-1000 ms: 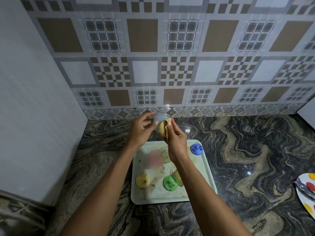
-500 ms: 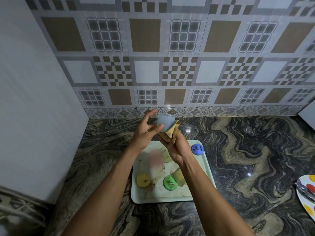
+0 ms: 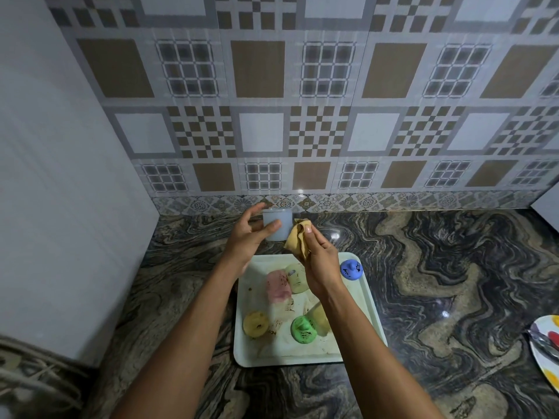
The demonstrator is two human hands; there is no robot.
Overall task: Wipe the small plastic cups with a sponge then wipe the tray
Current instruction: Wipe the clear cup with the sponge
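My left hand (image 3: 248,237) holds a pale blue plastic cup (image 3: 279,222) upright above the counter, just behind the tray, thumb across its front and index finger raised. My right hand (image 3: 320,267) pinches a folded tan sponge cloth (image 3: 298,241) right beside the cup, touching its right side. Below them the pale green tray (image 3: 302,359) is smeared with brown stains. On it are a pink cup (image 3: 278,285), a pale yellow cup (image 3: 295,278), a blue cup (image 3: 351,269), a yellow cup (image 3: 255,324), a green cup (image 3: 303,329) and a clear yellowish cup (image 3: 320,320), partly hidden by my right forearm.
The tray sits on a dark marbled stone counter (image 3: 438,282). A tiled wall (image 3: 302,131) rises close behind and a grey panel (image 3: 60,207) closes the left side. A colourful spotted plate (image 3: 541,352) with a metal utensil lies at the right edge.
The cup was tipped with the sponge cloth pushed against its mouth; it is now upright and lower, with the cloth outside at its right side. Both hands shifted slightly away from me.
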